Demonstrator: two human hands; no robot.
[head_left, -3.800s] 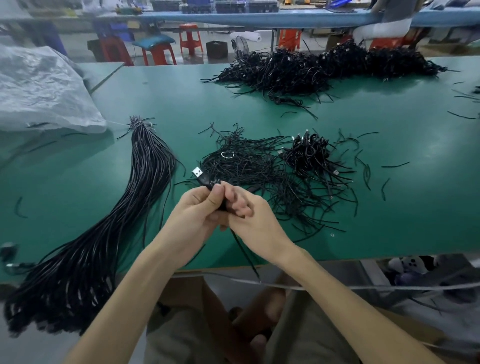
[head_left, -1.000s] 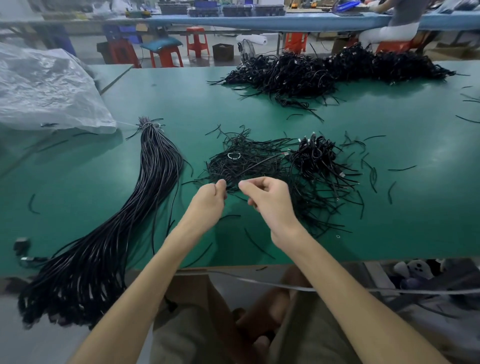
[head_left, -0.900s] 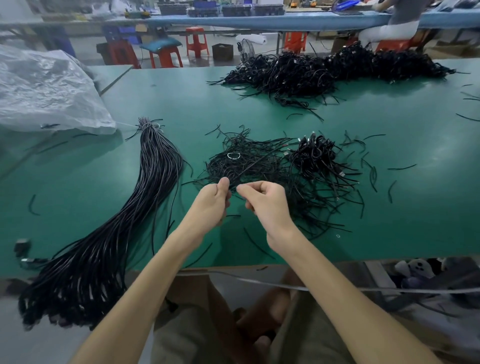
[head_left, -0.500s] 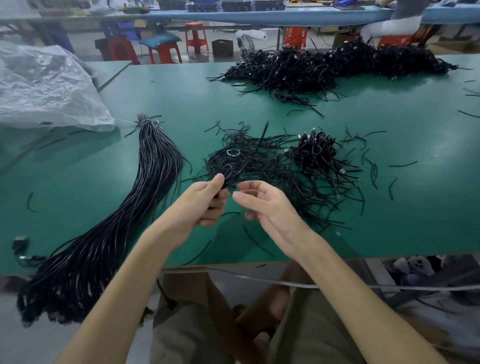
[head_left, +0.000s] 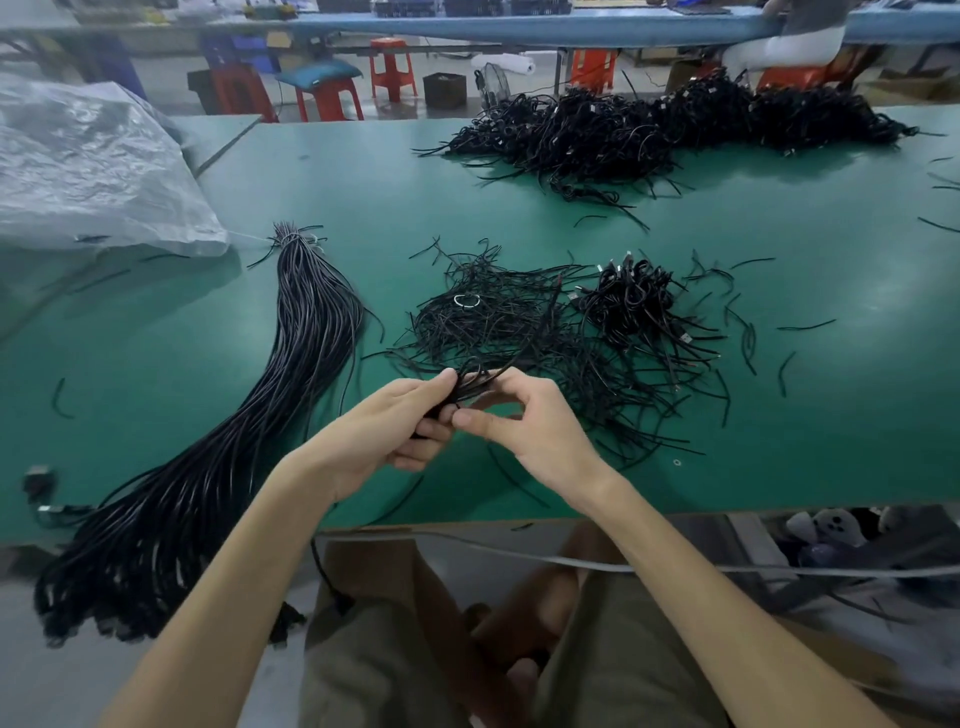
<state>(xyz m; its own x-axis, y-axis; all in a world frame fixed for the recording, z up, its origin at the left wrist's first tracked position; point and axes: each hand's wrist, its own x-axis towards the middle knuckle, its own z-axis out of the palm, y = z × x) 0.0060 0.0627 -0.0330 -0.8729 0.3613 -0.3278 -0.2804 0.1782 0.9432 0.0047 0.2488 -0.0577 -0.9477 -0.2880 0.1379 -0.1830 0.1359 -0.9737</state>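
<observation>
- The flat green worktable (head_left: 831, 415) fills most of the view, with its near edge just in front of the person's lap.
- A crumpled sheet of clear grey plastic (head_left: 88, 171) lies heaped at the table's far left.
- A long bundle of black cables (head_left: 249, 426) is tied at its far tip and runs from beside the plastic down to the near left edge, where its thick end hangs over.
- A wide heap of tangled black cables (head_left: 649, 130) stretches along the far side, well apart from the hands.
- A loose pile of thin black wire strands (head_left: 509, 322) sits mid-table, just beyond the hands, and single strands are scattered to its right.
- A clump of coiled black cables with metal plugs (head_left: 634, 301) touches the right side of that pile.
- The left hand (head_left: 384, 436) is palm up, with its fingers curled inward and its thumb pressed down on top. It grips the near end of a small bunch of thin black strands (head_left: 470, 384).
- The right hand (head_left: 535, 426) meets it fingertip to fingertip. Its forefinger arches over the bunch and its thumb reaches under, so it seems to pinch the strands, though blur hides the exact contact.
- The bunch is held just above the table, at the near edge of the loose pile.
- A small white ring (head_left: 466, 300) rests on top of the pile.
</observation>
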